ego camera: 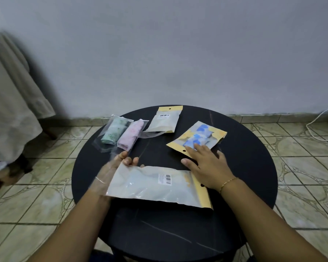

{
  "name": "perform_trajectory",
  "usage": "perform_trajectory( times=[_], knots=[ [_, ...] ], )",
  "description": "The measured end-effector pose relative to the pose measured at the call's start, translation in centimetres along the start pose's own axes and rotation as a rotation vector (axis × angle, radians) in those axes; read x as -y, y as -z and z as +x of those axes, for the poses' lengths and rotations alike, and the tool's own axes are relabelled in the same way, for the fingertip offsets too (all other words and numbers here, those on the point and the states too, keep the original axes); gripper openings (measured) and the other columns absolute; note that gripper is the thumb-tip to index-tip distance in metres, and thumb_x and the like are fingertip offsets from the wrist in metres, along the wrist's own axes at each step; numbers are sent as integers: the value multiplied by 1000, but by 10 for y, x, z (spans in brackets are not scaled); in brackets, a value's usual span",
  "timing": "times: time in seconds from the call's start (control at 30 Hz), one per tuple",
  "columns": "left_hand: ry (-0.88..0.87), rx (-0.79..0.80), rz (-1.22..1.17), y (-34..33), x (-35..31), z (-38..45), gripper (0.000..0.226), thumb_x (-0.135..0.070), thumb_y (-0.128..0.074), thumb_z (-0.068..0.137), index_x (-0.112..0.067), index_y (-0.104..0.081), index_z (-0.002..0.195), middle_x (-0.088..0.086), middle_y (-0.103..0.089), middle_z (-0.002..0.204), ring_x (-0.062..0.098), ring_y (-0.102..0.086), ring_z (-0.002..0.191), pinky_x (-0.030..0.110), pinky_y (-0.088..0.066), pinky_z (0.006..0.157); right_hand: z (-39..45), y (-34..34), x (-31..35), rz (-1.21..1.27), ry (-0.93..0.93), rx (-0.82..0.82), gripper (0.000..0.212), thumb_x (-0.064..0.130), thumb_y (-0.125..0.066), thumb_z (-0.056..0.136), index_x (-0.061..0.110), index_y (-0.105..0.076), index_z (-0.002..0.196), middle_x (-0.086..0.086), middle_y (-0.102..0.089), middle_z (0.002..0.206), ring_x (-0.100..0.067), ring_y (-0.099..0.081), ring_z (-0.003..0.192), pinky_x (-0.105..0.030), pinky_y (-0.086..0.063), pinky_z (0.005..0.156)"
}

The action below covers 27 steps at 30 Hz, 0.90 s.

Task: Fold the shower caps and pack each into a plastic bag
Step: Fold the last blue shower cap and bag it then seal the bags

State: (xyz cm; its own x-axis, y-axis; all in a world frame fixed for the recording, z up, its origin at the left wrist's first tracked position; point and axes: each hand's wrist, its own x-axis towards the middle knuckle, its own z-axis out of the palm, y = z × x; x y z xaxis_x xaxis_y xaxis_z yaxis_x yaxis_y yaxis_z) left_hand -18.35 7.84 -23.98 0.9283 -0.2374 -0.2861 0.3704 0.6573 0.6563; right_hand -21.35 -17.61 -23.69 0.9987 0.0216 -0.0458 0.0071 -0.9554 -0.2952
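Frosted bag [155, 186] hides left hand [110, 173]; its contents unclear.

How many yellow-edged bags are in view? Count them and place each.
3. One bag is nearest, held by the left hand; one lies under the right hand; one lies at the table's far edge.

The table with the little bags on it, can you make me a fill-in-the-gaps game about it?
1. The round table is coloured ____.
2. The left hand holds the big packet by its ____ end.
3. The right hand rests on the packet with the ____ pattern.
4. Beside the green folded cap lies a ____ one.

Missing words: black; left; blue; pink
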Motion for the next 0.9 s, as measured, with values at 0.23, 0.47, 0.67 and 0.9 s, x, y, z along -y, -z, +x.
perform_trajectory(
  times=[0.23,0.47,0.67,0.9],
  knots=[
    [6,-97,137,-23,2,0,39,0,-39,89,-17,-48,55,-2,-56,47,18,-57,68,35,-41,78,16,11,-29,-33,-164,-99,56,62,-20,92,35,-43,136,9,-21,154,-11,-7,144,-54,-1,113],
    [-193,-244,207,-34,17,10,32,9,-34,85,-12,-43,62,-1,-58,52,16,-56,66,33,-47,70,15,15,-44,-53,-263,-180,56,61,-19,93,33,-45,134,2,-14,157,-18,-1,145,-54,-2,113],
    [-284,-318,447,-23,11,0,40,14,-34,82,-15,-49,58,8,-64,79,22,-57,70,35,-50,70,-17,6,-1,6,-9,-388,35,34,-37,93,30,-58,120,4,-46,133,-16,-35,126,-35,-23,92],
    [-566,-159,1031,2,14,-31,42,15,-50,79,-24,-63,67,-4,-68,84,5,-60,76,26,-47,74,-79,-27,42,70,390,-171,61,24,-42,77,34,-35,137,10,-32,143,-14,-32,126,-33,-28,95]
  ],
)
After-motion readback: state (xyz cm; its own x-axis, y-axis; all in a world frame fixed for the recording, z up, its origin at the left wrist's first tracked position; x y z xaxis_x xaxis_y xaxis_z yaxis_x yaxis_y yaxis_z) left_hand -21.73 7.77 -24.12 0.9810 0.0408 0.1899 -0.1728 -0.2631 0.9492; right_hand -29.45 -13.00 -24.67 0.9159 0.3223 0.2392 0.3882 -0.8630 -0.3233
